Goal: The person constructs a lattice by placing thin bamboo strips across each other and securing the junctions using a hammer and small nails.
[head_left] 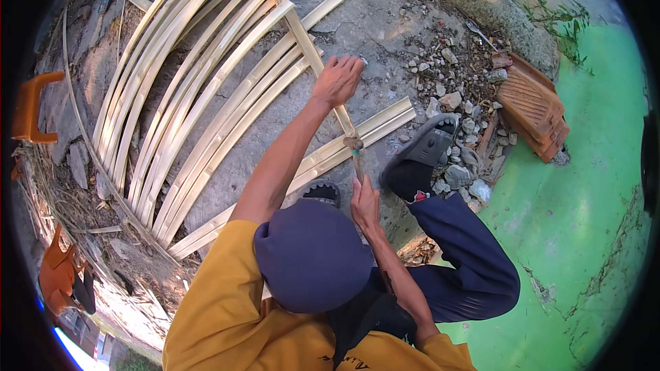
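Note:
My left hand [339, 81] is closed at a narrow crosswise bamboo strip [311, 48], with its fingers curled and their tips hidden. My right hand [365, 200] is wrapped around the handle of a hammer [353, 143]. The hammer's head lies over the near end of the crosswise strip, and a green band shows just below it. That end rests on the lowest long split-bamboo slat [381, 126], which runs from the lower left to the right. Several more pale bamboo slats [199, 82] lie in a fanned row to the left, partly under the crosswise strip.
Stones and rubble [459, 158] lie right of my sandalled foot [427, 148]. Stacked orange roof tiles [529, 99] rest by the green floor [577, 233]. A large rock [481, 0] borders the far right. An orange plastic stool [31, 106] stands at the left edge.

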Tool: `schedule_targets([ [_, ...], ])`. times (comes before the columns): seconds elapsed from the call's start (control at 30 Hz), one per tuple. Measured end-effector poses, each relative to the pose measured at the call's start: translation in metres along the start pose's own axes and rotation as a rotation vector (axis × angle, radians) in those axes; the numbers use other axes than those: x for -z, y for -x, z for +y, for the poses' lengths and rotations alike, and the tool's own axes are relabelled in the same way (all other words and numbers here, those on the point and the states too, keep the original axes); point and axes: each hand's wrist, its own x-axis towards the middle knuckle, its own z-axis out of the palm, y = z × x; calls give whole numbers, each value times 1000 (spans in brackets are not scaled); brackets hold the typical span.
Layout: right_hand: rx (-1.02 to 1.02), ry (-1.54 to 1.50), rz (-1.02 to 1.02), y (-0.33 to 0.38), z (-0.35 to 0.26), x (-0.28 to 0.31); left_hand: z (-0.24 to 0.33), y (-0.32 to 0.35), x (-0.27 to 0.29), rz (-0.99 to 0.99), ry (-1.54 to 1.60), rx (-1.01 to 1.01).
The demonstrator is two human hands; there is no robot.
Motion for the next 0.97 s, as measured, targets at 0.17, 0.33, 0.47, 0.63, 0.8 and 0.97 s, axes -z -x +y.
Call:
schedule_targets([
  [0.17, -26, -74, 85, 3, -5, -7, 5, 1, 5, -35, 4, 30],
  [0.33, -73, -69, 90, -15, -4, 13, 1, 0, 0, -56, -9, 27],
  [0.47, 187, -403, 269, -8, -45, 41, -6, 7, 12, -48, -43, 29],
  [0.63, 27, -14, 149, -21, 15, 4, 12, -2, -7, -23, -6, -13],
  [0.8, -60, -104, 187, 6, 8, -5, -1, 4, 3, -39, -54, 17],
  [0.97, -129, -94, 45, -16, 3, 6, 4, 2, 0, -22, 4, 1],
])
